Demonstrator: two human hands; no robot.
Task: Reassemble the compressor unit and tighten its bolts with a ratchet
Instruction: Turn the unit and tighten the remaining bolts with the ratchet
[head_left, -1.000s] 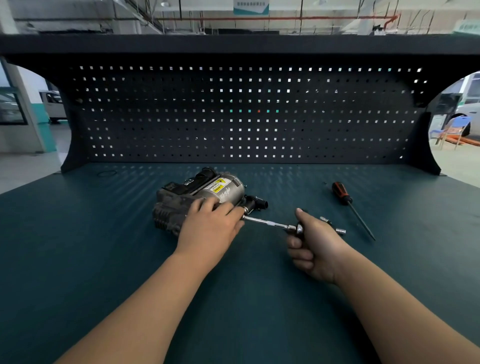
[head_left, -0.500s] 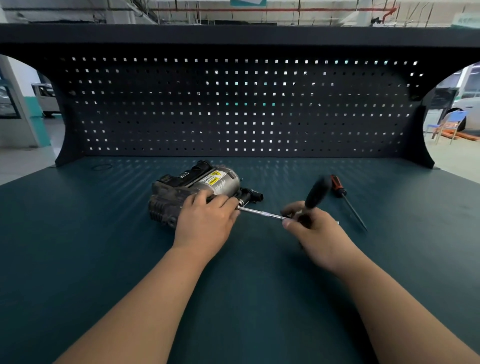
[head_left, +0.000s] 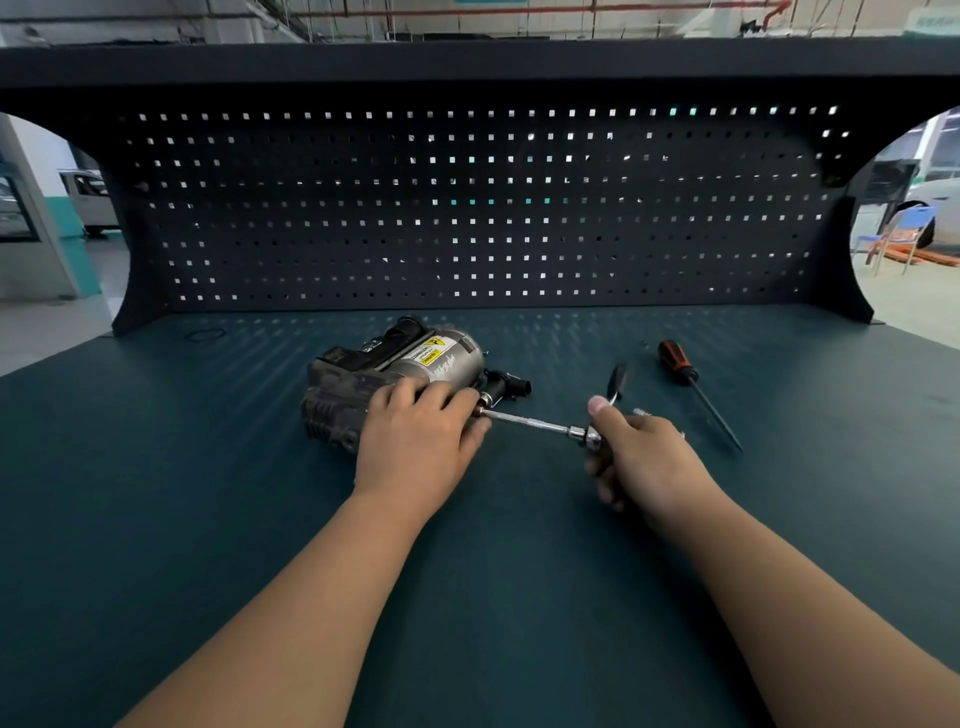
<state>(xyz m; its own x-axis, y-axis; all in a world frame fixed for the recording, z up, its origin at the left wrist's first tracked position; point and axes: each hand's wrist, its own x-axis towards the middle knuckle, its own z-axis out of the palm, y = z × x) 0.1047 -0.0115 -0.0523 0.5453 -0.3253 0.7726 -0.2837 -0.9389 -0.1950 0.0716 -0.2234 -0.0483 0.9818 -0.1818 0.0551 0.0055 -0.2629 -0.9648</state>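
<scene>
On the silver cylinder of the compressor unit (head_left: 395, 374), a yellow label (head_left: 435, 347) with a black warning triangle and a strip of black print, too small to read. Just beside it, a white label (head_left: 417, 355), print equally illegible. Below both, pale handwritten marks (head_left: 445, 367), not decipherable. Above the pegboard (head_left: 467, 218), far back at upper right, a green sign (head_left: 931, 23), blurred beyond reading.

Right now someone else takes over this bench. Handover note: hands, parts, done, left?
Left hand holds the compressor unit down on the bench, fingers curled over it.
Right hand grips the ratchet; its extension bar reaches the unit's right end beside the left thumb, handle blurred.
Screwdriver lies right of the hands, untouched.
Done: unit looks assembled.
Left: finish tightening this bolt; tightness and other bolts cannot be judged.
</scene>
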